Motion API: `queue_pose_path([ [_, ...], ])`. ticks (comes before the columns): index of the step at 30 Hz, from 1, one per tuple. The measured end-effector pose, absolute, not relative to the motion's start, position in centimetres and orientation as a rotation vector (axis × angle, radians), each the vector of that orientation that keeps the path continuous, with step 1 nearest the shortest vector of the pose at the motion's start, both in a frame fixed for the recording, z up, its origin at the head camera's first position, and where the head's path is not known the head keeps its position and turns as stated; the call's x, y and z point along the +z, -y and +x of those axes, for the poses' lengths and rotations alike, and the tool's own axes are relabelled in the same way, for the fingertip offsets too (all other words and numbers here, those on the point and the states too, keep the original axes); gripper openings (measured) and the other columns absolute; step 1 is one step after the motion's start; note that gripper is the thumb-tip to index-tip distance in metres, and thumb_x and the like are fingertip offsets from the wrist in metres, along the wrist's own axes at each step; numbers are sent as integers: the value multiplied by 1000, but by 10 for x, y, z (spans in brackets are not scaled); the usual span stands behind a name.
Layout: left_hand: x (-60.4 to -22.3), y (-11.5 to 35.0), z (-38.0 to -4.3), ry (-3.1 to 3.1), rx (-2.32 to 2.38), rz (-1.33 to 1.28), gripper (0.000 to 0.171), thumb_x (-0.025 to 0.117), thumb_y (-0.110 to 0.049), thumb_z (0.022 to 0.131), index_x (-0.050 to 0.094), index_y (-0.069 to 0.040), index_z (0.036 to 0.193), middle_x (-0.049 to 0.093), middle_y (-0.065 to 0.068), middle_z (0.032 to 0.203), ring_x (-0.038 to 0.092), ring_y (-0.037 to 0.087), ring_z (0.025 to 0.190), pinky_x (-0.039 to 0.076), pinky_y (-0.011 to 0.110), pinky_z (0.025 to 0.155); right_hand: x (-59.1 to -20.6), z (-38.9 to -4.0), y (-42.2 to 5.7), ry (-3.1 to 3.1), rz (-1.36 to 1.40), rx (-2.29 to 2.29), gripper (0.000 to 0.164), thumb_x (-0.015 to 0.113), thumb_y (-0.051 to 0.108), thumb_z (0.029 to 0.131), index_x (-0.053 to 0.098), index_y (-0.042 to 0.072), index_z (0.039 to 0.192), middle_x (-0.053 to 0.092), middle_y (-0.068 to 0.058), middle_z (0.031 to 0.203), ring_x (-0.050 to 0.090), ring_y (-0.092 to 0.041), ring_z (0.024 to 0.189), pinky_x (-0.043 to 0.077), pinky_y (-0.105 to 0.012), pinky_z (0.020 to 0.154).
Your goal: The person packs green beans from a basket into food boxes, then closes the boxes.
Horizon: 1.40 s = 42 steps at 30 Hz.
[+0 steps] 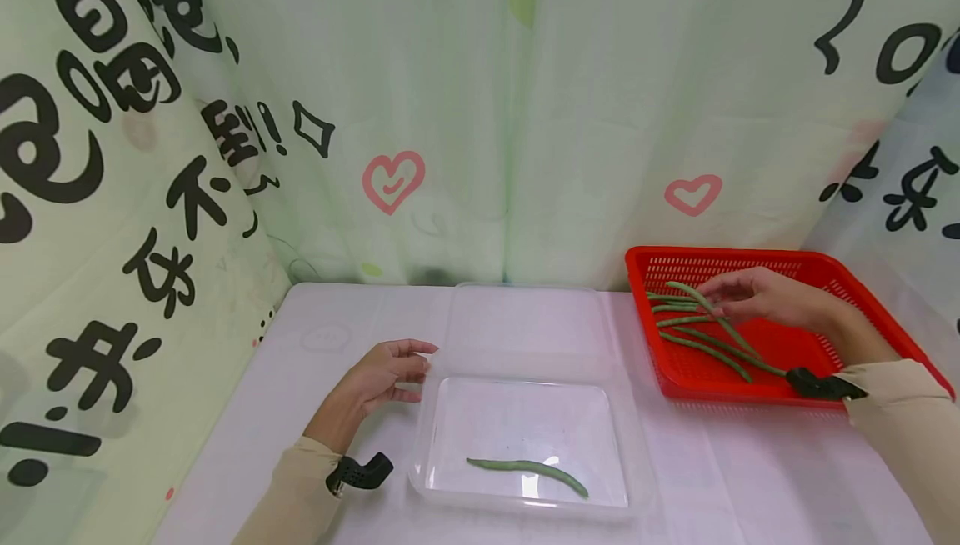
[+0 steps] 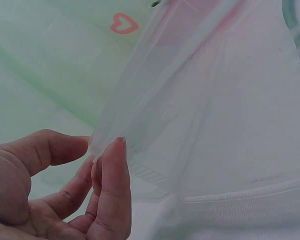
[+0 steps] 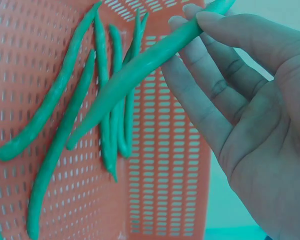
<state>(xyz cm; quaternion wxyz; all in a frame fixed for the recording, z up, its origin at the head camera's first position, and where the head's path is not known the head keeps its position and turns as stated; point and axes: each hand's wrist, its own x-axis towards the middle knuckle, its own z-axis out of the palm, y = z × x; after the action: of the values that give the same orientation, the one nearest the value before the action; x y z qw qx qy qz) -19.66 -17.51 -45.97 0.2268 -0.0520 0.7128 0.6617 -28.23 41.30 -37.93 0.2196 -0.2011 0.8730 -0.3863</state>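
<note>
My right hand (image 1: 765,305) pinches a green bean (image 3: 140,67) between thumb and fingers, over the red basket (image 1: 735,387). Below it, several more green beans (image 3: 65,85) lie on the basket's slotted floor, mostly toward its left side. My left hand (image 1: 392,374) pinches the left edge of a clear plastic container (image 2: 140,110), thumb on one side of the rim and fingers on the other. A single green bean (image 1: 528,468) lies inside the container near its front.
The container's clear lid (image 1: 525,320) lies folded back behind it on the white table (image 1: 337,320). A printed curtain (image 1: 465,95) hangs behind and along both sides of the table. Black wrist cameras (image 1: 360,472) sit at both cuffs.
</note>
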Motion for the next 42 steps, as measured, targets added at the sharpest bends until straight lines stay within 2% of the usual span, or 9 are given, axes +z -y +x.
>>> queue_pose_path([
  [4,-461,175,-197,-1972,1824,-149,38,64,-9,97,61,-1,133,61,5,97,61,20,88,59,31,67,-374,-275,-403,-2435,-615,-1064,44,65,12,99,55,-2,139,69,-5,116,68,-18,100,59,-32,83],
  [8,-462,174,-197,-1974,1828,-147,37,64,-9,97,62,-1,132,61,5,97,61,21,89,59,32,68,-371,-269,-395,-2444,-686,-1070,42,65,11,99,57,0,138,68,-7,119,66,-20,103,59,-32,83],
  [14,-463,174,-197,-1976,1828,-151,37,64,-9,96,62,-1,132,61,5,96,61,22,90,59,32,68,-369,-266,-385,-2444,-742,-1122,41,67,11,98,60,4,137,66,-16,122,65,-21,104,60,-33,82],
  [21,-463,173,-196,-1987,1830,-157,36,64,-9,96,62,-1,132,61,5,96,61,22,89,59,32,68,-365,-262,-369,-2387,-787,-1209,37,64,7,99,61,3,135,69,-6,113,67,-22,98,60,-35,81],
  [25,-463,173,-197,-1993,1828,-161,36,64,-9,96,63,-1,131,61,5,97,61,23,90,59,32,68,-363,-259,-357,-2373,-806,-1226,33,66,7,98,64,4,131,69,-6,113,67,-22,98,60,-36,81],
  [33,-463,174,-197,-1978,1832,-143,36,63,-9,97,62,-1,132,62,7,99,61,23,91,59,31,68,-360,-250,-329,-2363,-793,-1145,34,69,15,97,66,7,130,69,-17,116,68,-25,99,59,-34,81],
  [36,-463,175,-197,-1977,1833,-139,37,63,-9,97,62,0,132,62,7,99,61,23,90,59,31,68,-359,-247,-320,-2343,-801,-1146,33,71,15,96,67,8,128,70,-18,115,67,-26,99,59,-34,81],
  [42,-464,174,-197,-1980,1829,-146,37,64,-9,96,62,-1,132,62,8,100,61,24,92,59,32,68,-362,-240,-304,-2280,-868,-1183,29,69,9,96,68,8,126,73,-9,108,68,-29,95,59,-33,79],
])
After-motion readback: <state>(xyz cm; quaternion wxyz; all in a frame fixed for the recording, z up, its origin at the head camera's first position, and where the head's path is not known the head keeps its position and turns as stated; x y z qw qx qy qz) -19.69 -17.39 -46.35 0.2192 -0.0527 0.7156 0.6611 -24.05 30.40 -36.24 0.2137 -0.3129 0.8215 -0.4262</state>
